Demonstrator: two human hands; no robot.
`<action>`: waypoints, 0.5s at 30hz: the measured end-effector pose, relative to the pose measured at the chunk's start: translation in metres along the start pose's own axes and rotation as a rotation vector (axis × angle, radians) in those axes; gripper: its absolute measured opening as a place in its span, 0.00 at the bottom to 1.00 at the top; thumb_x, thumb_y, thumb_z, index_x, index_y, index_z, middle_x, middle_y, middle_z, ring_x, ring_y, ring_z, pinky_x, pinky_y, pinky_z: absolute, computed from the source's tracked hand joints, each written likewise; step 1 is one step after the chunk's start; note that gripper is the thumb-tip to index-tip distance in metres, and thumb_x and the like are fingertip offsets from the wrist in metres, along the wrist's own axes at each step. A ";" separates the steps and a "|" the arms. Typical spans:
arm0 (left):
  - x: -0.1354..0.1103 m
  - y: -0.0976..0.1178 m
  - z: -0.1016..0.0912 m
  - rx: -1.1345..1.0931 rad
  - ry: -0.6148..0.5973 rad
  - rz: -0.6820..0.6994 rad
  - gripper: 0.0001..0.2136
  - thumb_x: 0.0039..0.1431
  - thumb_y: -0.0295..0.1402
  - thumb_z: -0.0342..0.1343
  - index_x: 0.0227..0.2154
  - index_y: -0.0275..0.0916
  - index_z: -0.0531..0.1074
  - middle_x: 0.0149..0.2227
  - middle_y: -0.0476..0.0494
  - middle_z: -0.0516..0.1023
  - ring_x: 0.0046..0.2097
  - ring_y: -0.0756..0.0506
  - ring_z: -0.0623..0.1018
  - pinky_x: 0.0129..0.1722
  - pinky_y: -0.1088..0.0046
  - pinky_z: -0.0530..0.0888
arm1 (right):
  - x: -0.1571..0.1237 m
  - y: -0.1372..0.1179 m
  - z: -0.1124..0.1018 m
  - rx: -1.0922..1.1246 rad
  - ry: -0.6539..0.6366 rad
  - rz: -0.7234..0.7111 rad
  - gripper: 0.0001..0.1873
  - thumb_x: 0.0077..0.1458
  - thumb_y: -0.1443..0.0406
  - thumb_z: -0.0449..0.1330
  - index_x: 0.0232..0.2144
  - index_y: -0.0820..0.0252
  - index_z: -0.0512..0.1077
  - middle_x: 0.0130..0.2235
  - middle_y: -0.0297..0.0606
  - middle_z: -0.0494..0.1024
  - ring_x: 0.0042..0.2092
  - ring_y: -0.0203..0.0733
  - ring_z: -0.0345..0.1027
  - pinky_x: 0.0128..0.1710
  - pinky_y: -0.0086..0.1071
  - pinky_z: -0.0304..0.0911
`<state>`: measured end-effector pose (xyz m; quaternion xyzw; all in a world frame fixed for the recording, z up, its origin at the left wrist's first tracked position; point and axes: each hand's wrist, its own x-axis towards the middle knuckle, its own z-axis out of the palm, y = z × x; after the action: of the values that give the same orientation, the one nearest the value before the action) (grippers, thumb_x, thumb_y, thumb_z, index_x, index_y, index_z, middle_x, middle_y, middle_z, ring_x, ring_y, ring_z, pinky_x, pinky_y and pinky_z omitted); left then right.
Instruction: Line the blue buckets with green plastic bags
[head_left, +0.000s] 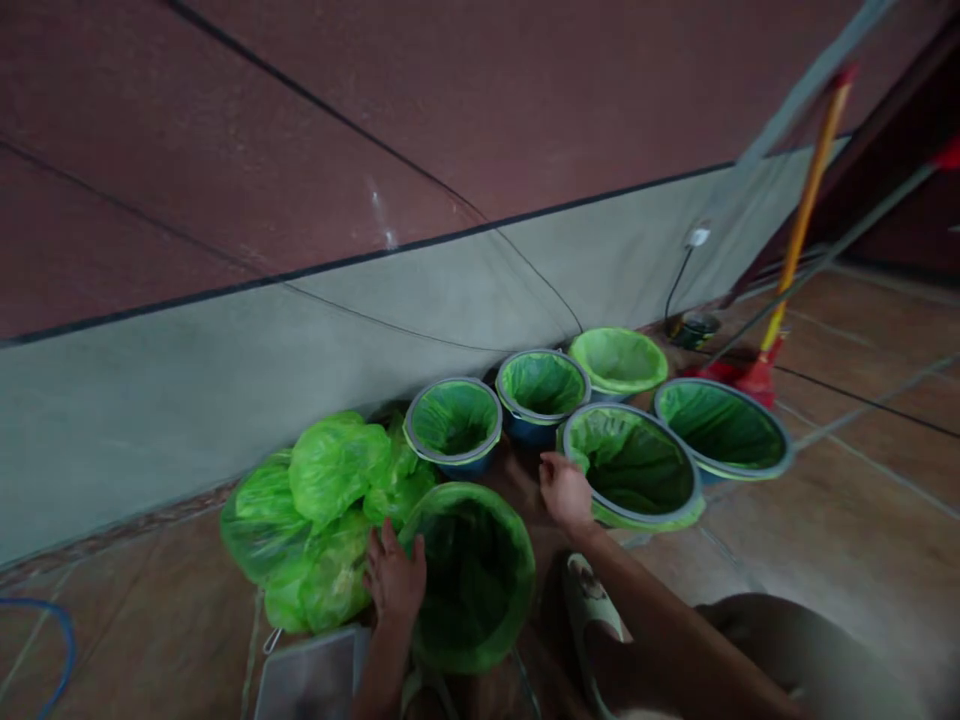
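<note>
My left hand (394, 577) rests on the rim of the nearest bin (474, 575), which is lined with a green plastic bag; its fingers lie curled over the bag's edge. My right hand (564, 490) reaches forward between that bin and a larger green-lined bin (634, 465), its fingers close to that bin's rim. Whether the right hand grips anything is blurred. Several more green-lined bins stand along the wall, among them two blue ones (454, 422) (541, 388).
A heap of filled green bags (322, 515) lies left of the nearest bin. A broom with an orange handle (795, 235) leans at the right. A cable and wall socket (696, 238) sit behind the bins. My sandalled foot (592, 600) is on the tiled floor.
</note>
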<state>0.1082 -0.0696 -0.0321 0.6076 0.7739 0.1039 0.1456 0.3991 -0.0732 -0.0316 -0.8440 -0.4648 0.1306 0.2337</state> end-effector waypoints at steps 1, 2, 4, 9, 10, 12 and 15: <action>0.002 0.001 -0.007 -0.003 0.005 0.040 0.30 0.64 0.42 0.48 0.65 0.32 0.58 0.66 0.22 0.59 0.64 0.27 0.65 0.56 0.42 0.68 | 0.000 0.005 -0.006 -0.080 0.040 0.036 0.18 0.63 0.65 0.52 0.51 0.64 0.73 0.51 0.47 0.77 0.53 0.49 0.69 0.53 0.38 0.60; 0.004 0.002 -0.013 -0.010 0.013 0.088 0.29 0.63 0.42 0.48 0.64 0.33 0.59 0.66 0.22 0.59 0.64 0.27 0.65 0.57 0.43 0.68 | 0.000 0.011 -0.011 -0.160 0.064 0.078 0.19 0.62 0.63 0.53 0.53 0.64 0.72 0.52 0.49 0.76 0.54 0.53 0.67 0.52 0.40 0.60; 0.008 0.000 -0.022 -0.037 0.035 0.196 0.29 0.61 0.42 0.50 0.62 0.33 0.61 0.65 0.23 0.61 0.65 0.29 0.64 0.58 0.46 0.68 | 0.000 0.023 -0.019 -0.290 0.046 0.157 0.21 0.62 0.61 0.55 0.53 0.65 0.72 0.52 0.52 0.75 0.55 0.57 0.65 0.51 0.44 0.59; 0.015 -0.013 -0.038 -0.156 0.114 0.389 0.29 0.57 0.44 0.51 0.57 0.30 0.66 0.60 0.25 0.67 0.64 0.31 0.66 0.62 0.51 0.66 | -0.001 0.042 -0.028 -0.385 -0.156 0.152 0.16 0.64 0.64 0.51 0.44 0.64 0.77 0.48 0.52 0.77 0.54 0.56 0.65 0.50 0.45 0.57; 0.014 -0.014 -0.042 -0.180 0.119 0.400 0.29 0.57 0.45 0.51 0.56 0.30 0.67 0.60 0.25 0.67 0.63 0.31 0.67 0.63 0.51 0.66 | -0.001 0.042 -0.030 -0.379 -0.158 0.143 0.16 0.64 0.65 0.51 0.44 0.64 0.77 0.47 0.52 0.78 0.54 0.56 0.65 0.50 0.45 0.57; 0.011 -0.015 -0.050 -0.229 0.111 0.393 0.28 0.56 0.45 0.52 0.55 0.31 0.68 0.59 0.26 0.68 0.63 0.32 0.68 0.63 0.52 0.65 | 0.001 0.039 -0.041 -0.356 -0.115 0.146 0.16 0.64 0.65 0.51 0.44 0.63 0.76 0.47 0.51 0.78 0.53 0.55 0.67 0.49 0.43 0.58; 0.003 -0.009 -0.062 -0.324 0.067 0.335 0.27 0.54 0.46 0.54 0.52 0.34 0.70 0.59 0.28 0.68 0.62 0.32 0.69 0.63 0.51 0.66 | -0.002 0.025 -0.067 -0.303 -0.017 0.155 0.16 0.65 0.65 0.49 0.45 0.64 0.76 0.45 0.50 0.78 0.49 0.52 0.70 0.46 0.40 0.59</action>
<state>0.0777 -0.0684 0.0222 0.6923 0.6398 0.2698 0.1962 0.4453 -0.1051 0.0128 -0.9017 -0.4148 0.0838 0.0892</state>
